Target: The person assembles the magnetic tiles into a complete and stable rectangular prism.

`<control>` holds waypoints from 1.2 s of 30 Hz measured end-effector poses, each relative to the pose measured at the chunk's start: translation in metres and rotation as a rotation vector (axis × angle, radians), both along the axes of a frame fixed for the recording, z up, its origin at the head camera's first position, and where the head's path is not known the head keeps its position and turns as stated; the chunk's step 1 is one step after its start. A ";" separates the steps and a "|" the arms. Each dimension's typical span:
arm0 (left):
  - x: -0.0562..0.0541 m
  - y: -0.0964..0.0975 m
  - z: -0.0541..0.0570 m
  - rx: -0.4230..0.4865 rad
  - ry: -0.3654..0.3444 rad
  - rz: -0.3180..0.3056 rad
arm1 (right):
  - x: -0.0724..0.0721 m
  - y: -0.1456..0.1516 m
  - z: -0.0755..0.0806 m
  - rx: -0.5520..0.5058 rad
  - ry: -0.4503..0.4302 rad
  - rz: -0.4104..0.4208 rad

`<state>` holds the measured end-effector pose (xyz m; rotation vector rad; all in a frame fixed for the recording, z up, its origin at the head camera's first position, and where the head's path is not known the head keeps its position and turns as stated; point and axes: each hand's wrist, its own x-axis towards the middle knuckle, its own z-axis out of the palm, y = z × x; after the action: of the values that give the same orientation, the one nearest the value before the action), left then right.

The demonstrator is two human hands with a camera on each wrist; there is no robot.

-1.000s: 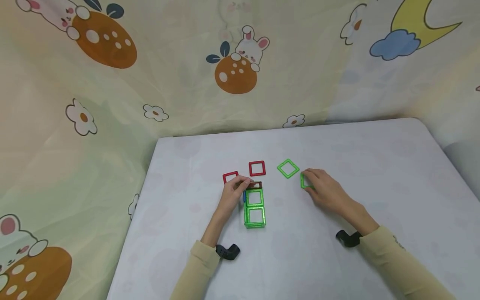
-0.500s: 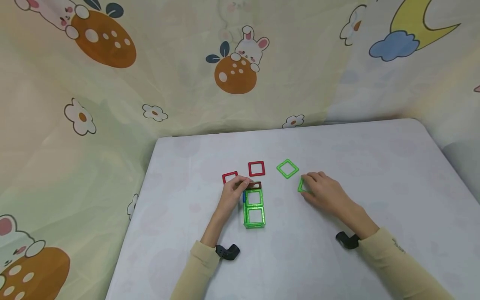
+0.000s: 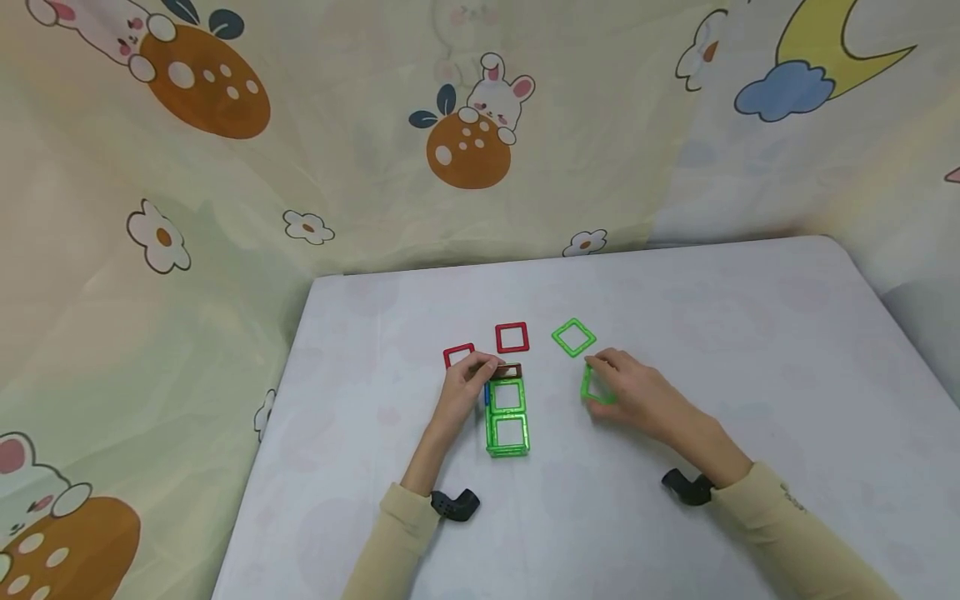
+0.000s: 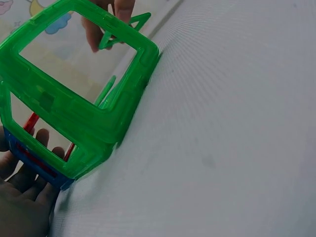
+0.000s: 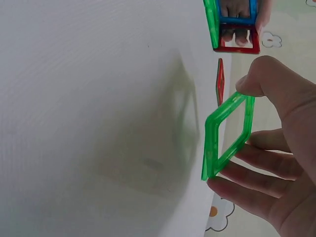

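In the head view a block built of square magnetic tiles point(image 3: 488, 433), mostly green with blue and red ones, stands mid-table. My left hand point(image 3: 462, 386) grips its far end, fingers at the red tile point(image 3: 513, 371). In the left wrist view the left hand point(image 4: 24, 197) is beside the blue tile point(image 4: 37, 165), fingers showing through the frames. To the right of the block, my right hand point(image 3: 637, 396) pinches a loose green square tile point(image 3: 586, 383). The right wrist view shows this green tile point(image 5: 212, 143) tilted between thumb and fingers.
On the table point(image 3: 787, 350) beyond the hands lie a red square tile point(image 3: 512, 350), another red tile point(image 3: 459, 347) partly behind the left hand, and a green tile point(image 3: 561, 344) turned like a diamond. A printed cloth point(image 3: 360, 150) hangs behind the table.
My right hand has moved left toward the block with the green tile, which has turned slightly. My left hand has kept its place at the block's far end.
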<state>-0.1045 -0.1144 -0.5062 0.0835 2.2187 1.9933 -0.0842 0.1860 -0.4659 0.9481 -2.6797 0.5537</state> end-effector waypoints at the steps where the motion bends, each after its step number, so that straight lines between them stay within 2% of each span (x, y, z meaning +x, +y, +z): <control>1: 0.000 0.000 0.000 -0.005 -0.002 0.001 | 0.000 -0.001 0.000 0.001 -0.010 0.002; 11: -0.001 -0.002 -0.001 -0.005 0.006 -0.014 | 0.002 -0.013 0.004 -0.015 -0.160 -0.011; 16: -0.001 -0.002 -0.001 -0.010 0.013 -0.022 | 0.002 -0.018 0.007 -0.053 -0.225 0.014; 25: -0.001 -0.003 -0.002 -0.018 0.016 -0.027 | -0.001 -0.023 0.002 -0.156 -0.255 0.110; 30: -0.001 -0.002 -0.002 -0.024 0.020 -0.023 | -0.005 -0.030 0.000 -0.204 -0.261 0.143; 36: 0.001 -0.001 -0.001 -0.014 0.035 -0.024 | -0.012 -0.037 0.000 -0.243 -0.319 0.164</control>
<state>-0.1038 -0.1156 -0.5074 0.1436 2.2415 1.9793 -0.0957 0.1490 -0.4662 1.0916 -2.7265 1.1245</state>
